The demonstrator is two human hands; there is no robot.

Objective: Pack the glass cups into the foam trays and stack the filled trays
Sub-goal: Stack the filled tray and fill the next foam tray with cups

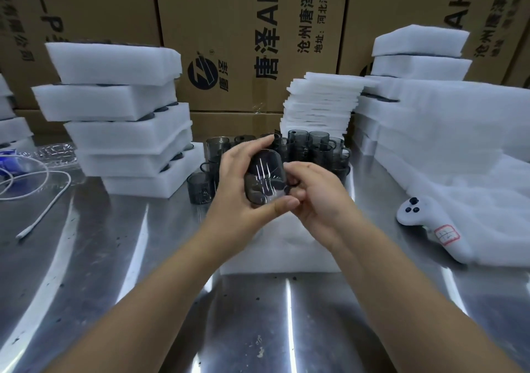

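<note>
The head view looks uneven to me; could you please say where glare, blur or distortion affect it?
In the head view, glare streaks cross the steel table; the glass cup, left hand and right hand look slightly soft; the white foam at right is washed out, its edges lost; the wide lens tilts and bows the cardboard boxes.

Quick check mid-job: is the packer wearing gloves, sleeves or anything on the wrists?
No. The left hand and right hand are bare, without gloves. The left forearm and right forearm are uncovered down to the frame's lower edge, so no sleeves show. No watch, band or ring is visible.
</note>
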